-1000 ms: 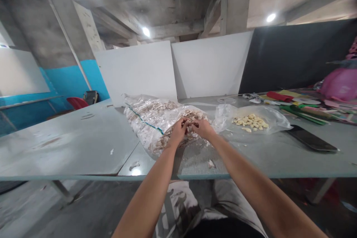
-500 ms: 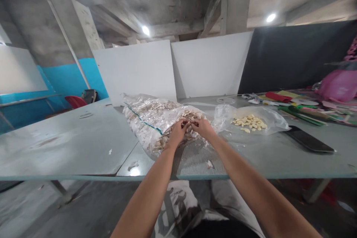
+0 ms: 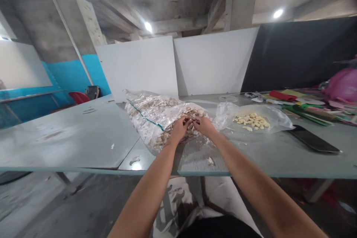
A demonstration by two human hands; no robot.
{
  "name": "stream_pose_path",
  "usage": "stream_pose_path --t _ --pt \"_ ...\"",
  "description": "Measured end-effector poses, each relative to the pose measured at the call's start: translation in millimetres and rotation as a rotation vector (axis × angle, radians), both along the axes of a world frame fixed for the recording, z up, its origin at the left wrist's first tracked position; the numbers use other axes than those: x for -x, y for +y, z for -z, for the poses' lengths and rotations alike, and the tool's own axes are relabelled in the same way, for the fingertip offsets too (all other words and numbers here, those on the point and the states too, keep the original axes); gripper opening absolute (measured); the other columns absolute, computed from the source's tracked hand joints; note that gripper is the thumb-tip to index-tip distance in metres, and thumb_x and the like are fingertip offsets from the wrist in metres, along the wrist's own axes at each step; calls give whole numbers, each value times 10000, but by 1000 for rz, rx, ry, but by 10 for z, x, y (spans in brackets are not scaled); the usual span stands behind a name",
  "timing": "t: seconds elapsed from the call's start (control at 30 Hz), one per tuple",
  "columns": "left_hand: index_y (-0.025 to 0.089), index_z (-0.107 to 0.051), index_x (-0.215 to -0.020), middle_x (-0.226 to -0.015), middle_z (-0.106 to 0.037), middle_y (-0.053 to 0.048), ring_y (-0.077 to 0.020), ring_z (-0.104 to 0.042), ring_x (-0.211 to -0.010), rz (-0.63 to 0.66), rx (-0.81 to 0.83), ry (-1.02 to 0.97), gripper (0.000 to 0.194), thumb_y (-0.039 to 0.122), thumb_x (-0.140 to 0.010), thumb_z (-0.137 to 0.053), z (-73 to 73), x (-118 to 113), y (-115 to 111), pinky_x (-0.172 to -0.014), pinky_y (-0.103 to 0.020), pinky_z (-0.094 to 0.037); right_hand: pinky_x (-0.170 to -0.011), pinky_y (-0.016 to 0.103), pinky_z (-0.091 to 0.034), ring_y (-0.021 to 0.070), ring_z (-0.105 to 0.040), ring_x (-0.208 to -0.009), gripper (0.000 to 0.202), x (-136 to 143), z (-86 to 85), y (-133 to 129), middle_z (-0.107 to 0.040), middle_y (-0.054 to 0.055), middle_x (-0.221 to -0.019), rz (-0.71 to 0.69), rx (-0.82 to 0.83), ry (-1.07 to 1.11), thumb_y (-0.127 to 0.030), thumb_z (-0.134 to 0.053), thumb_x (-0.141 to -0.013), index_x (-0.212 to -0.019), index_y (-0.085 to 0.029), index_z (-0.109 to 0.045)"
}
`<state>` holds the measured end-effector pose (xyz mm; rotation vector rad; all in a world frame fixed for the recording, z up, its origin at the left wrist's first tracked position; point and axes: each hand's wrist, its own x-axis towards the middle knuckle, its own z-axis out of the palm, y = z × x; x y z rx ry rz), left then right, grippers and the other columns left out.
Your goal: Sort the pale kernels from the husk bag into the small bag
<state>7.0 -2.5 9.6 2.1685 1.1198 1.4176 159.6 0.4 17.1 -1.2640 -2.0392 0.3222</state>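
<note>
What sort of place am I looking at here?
Probably a basic indoor workshop or workroom, though nothing readable names it. Bare concrete beams run overhead, and a long grey table holds a big clear plastic bag filled with papery flakes.

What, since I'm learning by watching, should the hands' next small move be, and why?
Probably draw the fingers slightly apart. The left hand and right hand nearly meet over the papery flakes, fingers bent inward, and anything between them is too small or hidden to tell; a small gap might reveal it without scattering the flakes.
</note>
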Motion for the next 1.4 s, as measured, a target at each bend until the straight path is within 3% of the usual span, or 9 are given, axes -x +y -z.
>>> stream_pose_path --t 0.3,0.53,1.4 --pt "157 -620 -912 -721 -642 -39 -128 -562 -600 -41 1 -8 340 446 -806 -475 11 5 11 -591 -236 -433 -550 196 -367 116 -565 -600 264 1 9 -8 -627 -2 -631 -66 -48 -14 -282 -396 -812 -799 -192 -644" --pt "165 -628 -909 -800 -658 -57 -149 -589 -714 -45 -23 3 309 423 -801 -495 5 6 15 -659 -251 -450 -509 193 -349 108 -540 -531 249 -3 5 -3 -613 -6 -569 -67 -67 -45 -267 -417 -809 -841 -186 -651" --pt "172 -630 -927 -735 -642 -40 -120 -549 -602 -34 -18 -4 296 406 -802 -499 39 20 -21 -585 -233 -436 -539 194 -351 111 -554 -572 262 43 -22 -48 -632 9 -598 -24 -64 -102 -260 -415 -811 -762 -183 -660"
